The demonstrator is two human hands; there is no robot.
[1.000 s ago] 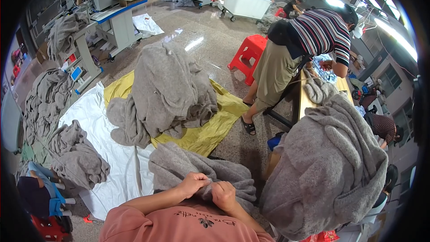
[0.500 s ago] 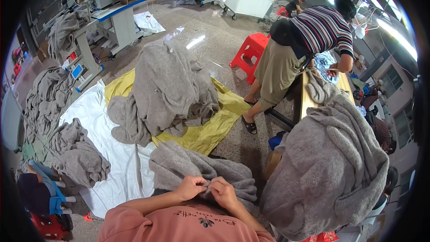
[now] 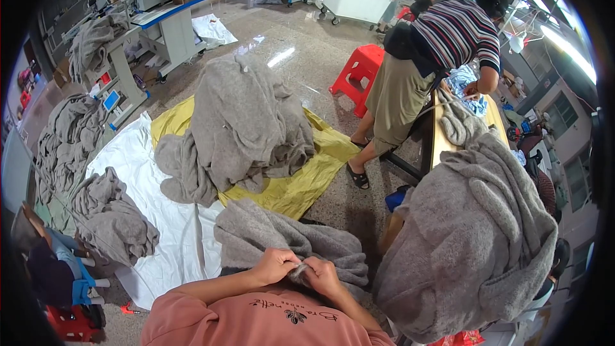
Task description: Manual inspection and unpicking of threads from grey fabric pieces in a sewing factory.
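A grey-brown knitted garment (image 3: 269, 227) lies bunched across my lap. Close to my body, my left hand (image 3: 277, 265) pinches its edge between thumb and fingers. Right beside it, my right hand (image 3: 320, 275) grips the same fabric, and a small lighter tuft or fold shows between the two hands. Both hands nearly touch. The fingertips are partly hidden by the cloth, so any small thing in them cannot be made out.
A large heap of grey knitwear (image 3: 237, 115) rests on a yellow sheet (image 3: 327, 144) ahead. Another big pile (image 3: 467, 237) rises close on my right. A person in a striped shirt (image 3: 456, 41) bends over a table (image 3: 442, 134). A red stool (image 3: 359, 77) stands behind them.
My hands have shifted slightly, and a lighter bit of fabric now shows between them. The person in stripes has moved an arm. At far left, a seated person's arm has come into view.
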